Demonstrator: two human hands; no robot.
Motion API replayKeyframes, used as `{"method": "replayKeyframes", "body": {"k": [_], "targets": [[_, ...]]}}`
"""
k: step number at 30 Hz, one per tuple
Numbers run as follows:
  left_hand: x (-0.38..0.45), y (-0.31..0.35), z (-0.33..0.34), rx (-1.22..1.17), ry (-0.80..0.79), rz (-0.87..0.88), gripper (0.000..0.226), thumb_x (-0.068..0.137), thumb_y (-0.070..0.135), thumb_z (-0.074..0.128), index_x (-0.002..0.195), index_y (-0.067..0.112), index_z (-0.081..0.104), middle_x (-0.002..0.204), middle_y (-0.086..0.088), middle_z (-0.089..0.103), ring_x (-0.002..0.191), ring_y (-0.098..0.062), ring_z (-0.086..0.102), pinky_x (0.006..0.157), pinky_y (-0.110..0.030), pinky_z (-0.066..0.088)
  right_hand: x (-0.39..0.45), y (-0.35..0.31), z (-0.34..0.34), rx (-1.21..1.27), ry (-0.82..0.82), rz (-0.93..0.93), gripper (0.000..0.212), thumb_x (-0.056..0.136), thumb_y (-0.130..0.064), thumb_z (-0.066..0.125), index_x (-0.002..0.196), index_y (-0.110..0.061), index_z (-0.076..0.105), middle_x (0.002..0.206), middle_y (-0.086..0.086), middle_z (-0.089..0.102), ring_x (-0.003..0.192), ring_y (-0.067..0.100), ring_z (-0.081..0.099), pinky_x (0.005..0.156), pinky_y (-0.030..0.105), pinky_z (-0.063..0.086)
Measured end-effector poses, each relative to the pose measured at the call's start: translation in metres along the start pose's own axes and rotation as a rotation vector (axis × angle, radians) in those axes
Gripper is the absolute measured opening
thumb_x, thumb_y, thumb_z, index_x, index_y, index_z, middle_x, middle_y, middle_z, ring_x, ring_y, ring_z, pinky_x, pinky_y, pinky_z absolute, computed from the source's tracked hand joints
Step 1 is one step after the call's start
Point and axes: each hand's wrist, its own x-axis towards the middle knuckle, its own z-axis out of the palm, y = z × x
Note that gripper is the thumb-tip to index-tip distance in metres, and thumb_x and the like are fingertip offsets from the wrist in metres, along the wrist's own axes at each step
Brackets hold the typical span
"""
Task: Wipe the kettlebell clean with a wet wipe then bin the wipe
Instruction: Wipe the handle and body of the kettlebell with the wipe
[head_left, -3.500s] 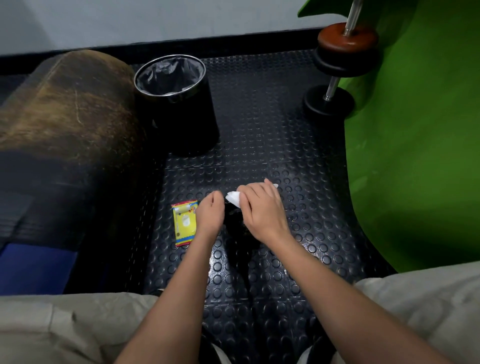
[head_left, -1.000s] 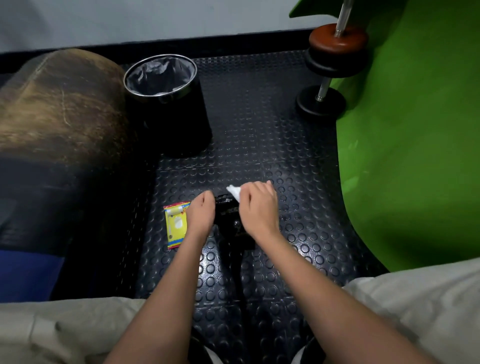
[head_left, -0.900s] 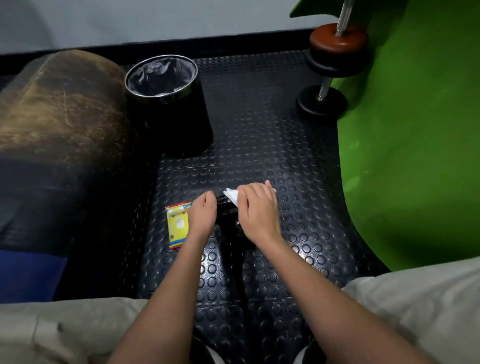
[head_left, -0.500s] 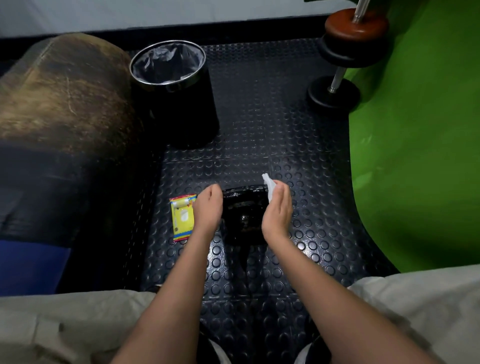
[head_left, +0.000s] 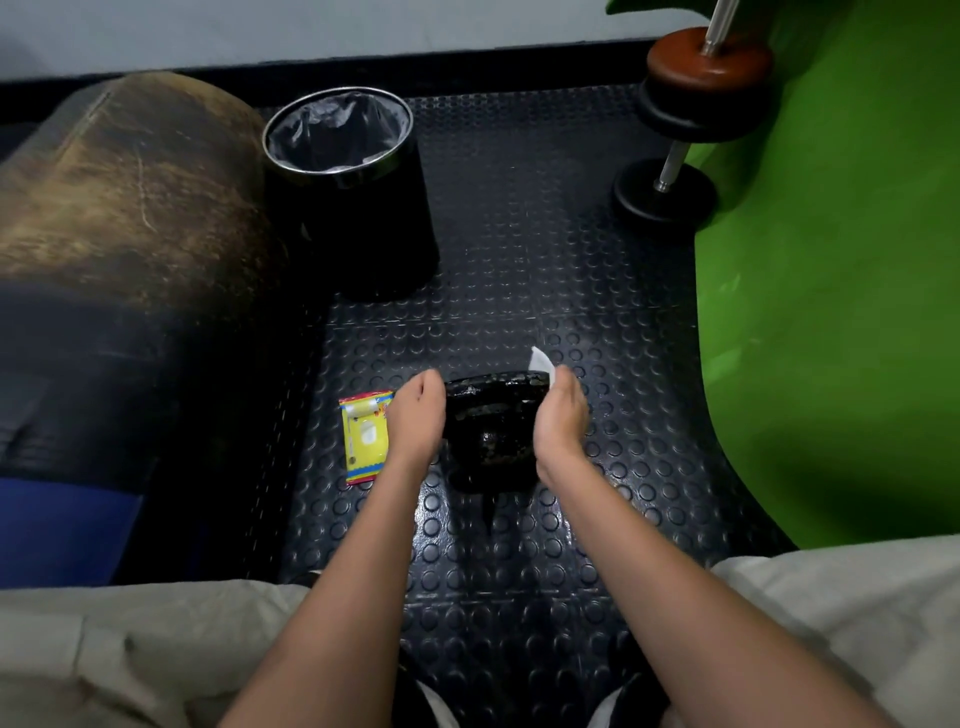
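Now the black kettlebell (head_left: 491, 436) sits on the studded rubber floor mat (head_left: 519, 270) between both hands. The right hand (head_left: 561, 415) presses its palm to the kettlebell's right flank, its grip closed on a white wet wipe (head_left: 540, 364) whose corner sticks up past the fingers. The left hand (head_left: 418, 421) steadies the opposite flank, its fingers curled round the side. Half a second ago the picture was much the same; a second ago the right hand lay across the top of the kettlebell with the wipe beneath it, hiding the handle that is now exposed.

Just left of the left-hand grip lies a yellow wipe packet (head_left: 363, 436) with red edging; its print is too small to read. Farther off, beyond and left of the grip, stands a black bin (head_left: 358, 208) with a steel rim and dark liner. Well beyond the right-hand grip, a dumbbell (head_left: 680, 130) leans against a green backdrop (head_left: 841, 260).
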Motion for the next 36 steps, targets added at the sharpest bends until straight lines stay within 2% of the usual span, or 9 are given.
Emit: {"method": "replayKeyframes", "body": {"k": [2, 6, 10, 16, 20, 22, 27, 31, 36], "targets": [[0.001, 0.000, 0.001, -0.006, 0.003, 0.001, 0.034, 0.097, 0.028, 0.035, 0.065, 0.020, 0.028, 0.062, 0.003, 0.034, 0.064, -0.018, 0.031, 0.056, -0.037, 0.024, -0.007, -0.004, 0.003, -0.192, -0.002, -0.298, 0.031, 0.105, -0.026, 0.037, 0.086, -0.020, 0.061, 0.087, -0.005, 0.058, 0.085, 0.016, 0.051, 0.074, 0.030, 0.041], [0.002, -0.002, 0.000, -0.005, 0.005, 0.006, 0.030, 0.093, 0.030, 0.034, 0.065, 0.020, 0.034, 0.064, 0.003, 0.041, 0.067, -0.019, 0.035, 0.059, -0.036, 0.029, -0.012, 0.007, 0.010, -0.676, -0.094, -0.931, 0.035, 0.103, -0.024, 0.037, 0.094, -0.019, 0.070, 0.094, -0.009, 0.067, 0.095, 0.011, 0.056, 0.121, 0.035, 0.023], [-0.001, 0.000, -0.001, -0.019, -0.010, 0.006, 0.029, 0.096, 0.027, 0.035, 0.068, 0.018, 0.037, 0.067, 0.001, 0.042, 0.066, -0.017, 0.035, 0.059, -0.035, 0.030, -0.005, 0.017, 0.001, -0.786, -0.142, -1.126, 0.034, 0.107, -0.029, 0.035, 0.108, -0.021, 0.068, 0.104, -0.009, 0.067, 0.106, 0.012, 0.056, 0.125, 0.034, 0.014], [0.000, -0.003, 0.000, -0.028, -0.015, 0.019, 0.032, 0.096, 0.027, 0.037, 0.065, 0.021, 0.029, 0.061, 0.005, 0.034, 0.061, -0.015, 0.030, 0.054, -0.033, 0.023, 0.008, 0.026, -0.016, -0.567, -0.005, -0.900, 0.043, 0.108, -0.032, 0.027, 0.108, -0.017, 0.067, 0.102, -0.010, 0.064, 0.102, 0.012, 0.056, 0.120, 0.042, 0.027], [0.000, -0.002, 0.002, -0.044, -0.005, 0.004, 0.033, 0.096, 0.027, 0.036, 0.065, 0.021, 0.028, 0.060, 0.005, 0.033, 0.060, -0.015, 0.029, 0.053, -0.033, 0.022, 0.007, 0.009, -0.020, -0.340, -0.097, -0.340, 0.038, 0.108, -0.039, 0.029, 0.098, -0.023, 0.063, 0.090, -0.012, 0.059, 0.091, 0.014, 0.056, 0.086, 0.037, 0.045], [0.001, -0.002, 0.002, -0.053, 0.000, -0.003, 0.032, 0.095, 0.027, 0.036, 0.065, 0.021, 0.028, 0.060, 0.005, 0.032, 0.060, -0.015, 0.029, 0.053, -0.033, 0.022, 0.011, 0.002, -0.019, -0.226, -0.146, -0.072, 0.043, 0.105, -0.045, 0.031, 0.104, -0.017, 0.065, 0.105, 0.001, 0.067, 0.096, 0.018, 0.061, 0.079, 0.034, 0.045], [0.000, -0.001, 0.001, -0.043, -0.010, -0.006, 0.032, 0.095, 0.029, 0.035, 0.064, 0.021, 0.028, 0.060, 0.005, 0.033, 0.060, -0.016, 0.030, 0.054, -0.033, 0.023, 0.017, 0.001, -0.026, 0.082, -0.280, 0.304, 0.041, 0.106, -0.041, 0.033, 0.114, -0.018, 0.067, 0.095, 0.005, 0.071, 0.083, 0.015, 0.064, 0.061, 0.030, 0.047], [0.000, -0.003, 0.001, -0.044, -0.020, 0.006, 0.034, 0.096, 0.030, 0.035, 0.064, 0.020, 0.028, 0.059, 0.005, 0.033, 0.061, -0.016, 0.030, 0.055, -0.034, 0.023, 0.015, 0.000, -0.020, 0.026, -0.206, 0.254, 0.043, 0.103, -0.043, 0.034, 0.111, -0.018, 0.068, 0.101, 0.008, 0.071, 0.087, 0.021, 0.066, 0.067, 0.033, 0.052], [0.000, -0.002, 0.001, -0.031, -0.008, 0.006, 0.033, 0.097, 0.028, 0.036, 0.065, 0.020, 0.029, 0.061, 0.004, 0.034, 0.062, -0.016, 0.031, 0.055, -0.034, 0.023, 0.004, -0.005, -0.009, -0.397, -0.095, -0.383, 0.036, 0.103, -0.029, 0.038, 0.079, -0.018, 0.063, 0.081, -0.005, 0.062, 0.086, 0.019, 0.057, 0.084, 0.035, 0.044]]}}
